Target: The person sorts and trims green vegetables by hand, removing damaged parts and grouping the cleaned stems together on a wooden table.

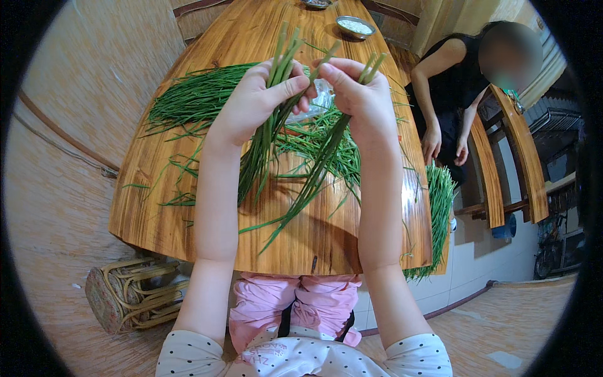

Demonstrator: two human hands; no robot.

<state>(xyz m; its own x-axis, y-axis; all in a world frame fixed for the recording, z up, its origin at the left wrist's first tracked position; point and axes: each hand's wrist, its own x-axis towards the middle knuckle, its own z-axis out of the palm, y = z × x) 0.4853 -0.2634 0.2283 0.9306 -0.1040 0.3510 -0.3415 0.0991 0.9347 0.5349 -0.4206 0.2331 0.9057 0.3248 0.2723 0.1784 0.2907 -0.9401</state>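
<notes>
Above the wooden table, my left hand is closed around a bunch of green garlic chives, pale stem ends up and leaves hanging down. My right hand grips a smaller group of chives, and its thumb and forefinger pinch a stem beside the left hand's bunch. Behind the left wrist lies a large pile of chives. Beneath and between the hands, loose chives are scattered near a clear plastic bag, which my hands partly hide.
Metal bowls stand at the far end, one with white contents. Beyond the right edge, a person in black leans near more chives. A wooden bench stands at right, a rattan stool at lower left.
</notes>
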